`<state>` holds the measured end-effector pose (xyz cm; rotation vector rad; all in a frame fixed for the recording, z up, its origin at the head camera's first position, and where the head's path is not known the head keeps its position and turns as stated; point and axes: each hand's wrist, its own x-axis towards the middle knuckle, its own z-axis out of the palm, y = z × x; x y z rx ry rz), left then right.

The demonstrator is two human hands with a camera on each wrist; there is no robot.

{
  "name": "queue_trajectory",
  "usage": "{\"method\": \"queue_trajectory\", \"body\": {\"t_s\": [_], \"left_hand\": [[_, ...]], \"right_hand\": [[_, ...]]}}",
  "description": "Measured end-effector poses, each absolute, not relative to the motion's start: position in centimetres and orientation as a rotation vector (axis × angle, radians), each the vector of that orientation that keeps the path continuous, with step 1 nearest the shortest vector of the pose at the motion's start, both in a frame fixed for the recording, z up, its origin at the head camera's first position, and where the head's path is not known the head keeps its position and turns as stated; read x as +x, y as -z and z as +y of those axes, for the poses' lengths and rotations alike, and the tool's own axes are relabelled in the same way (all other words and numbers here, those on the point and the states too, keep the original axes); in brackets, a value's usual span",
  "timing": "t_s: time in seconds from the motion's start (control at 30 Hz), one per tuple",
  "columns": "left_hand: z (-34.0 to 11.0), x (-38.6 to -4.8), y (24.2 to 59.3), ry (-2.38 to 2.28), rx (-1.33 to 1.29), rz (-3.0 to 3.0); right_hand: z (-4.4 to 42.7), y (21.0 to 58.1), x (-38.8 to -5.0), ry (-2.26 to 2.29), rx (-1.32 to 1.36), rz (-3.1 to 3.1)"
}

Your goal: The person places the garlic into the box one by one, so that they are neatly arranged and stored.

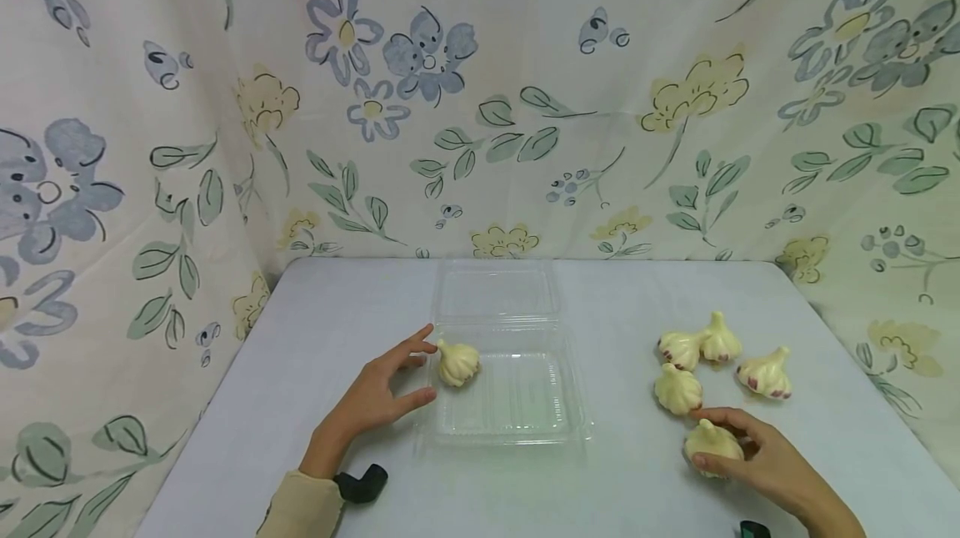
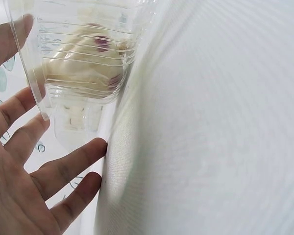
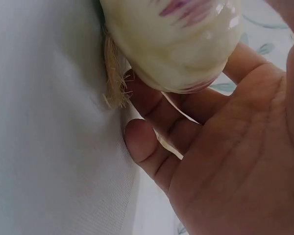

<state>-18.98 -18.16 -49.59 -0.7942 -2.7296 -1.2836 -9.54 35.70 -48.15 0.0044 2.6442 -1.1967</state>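
While the right hand (image 1: 771, 465) grips garlic (image 1: 709, 446), left hand (image 1: 373, 394) beside clear container (image 1: 517, 404)

My left hand (image 1: 375, 394) and right hand (image 1: 761, 461) are bare; a beige sleeve (image 1: 302, 508) covers my left forearm, a rounded black mount (image 1: 363, 485) jutting beside its cuff; a black-and-green piece (image 1: 754, 530) shows near my right wrist.

Looks like a curtained-off work spot | cannot tell whether within home or studio | shown by floral cloth (image 1: 465, 221) hanging beyond and to either side of the grip of the right hand (image 1: 768, 465), and by white tabletop (image 1: 622, 471) spreading beneath
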Motion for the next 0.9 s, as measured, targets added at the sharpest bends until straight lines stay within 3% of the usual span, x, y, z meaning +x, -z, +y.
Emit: {"method": "queue_trajectory", "body": {"t_s": [0.9], "left_hand": [[-18.0,-18.9,49.4,1.284,-0.784,-2.731]], "right_hand": [[32.3,48.0,-12.4,1.176,-0.109,2.838]]}}
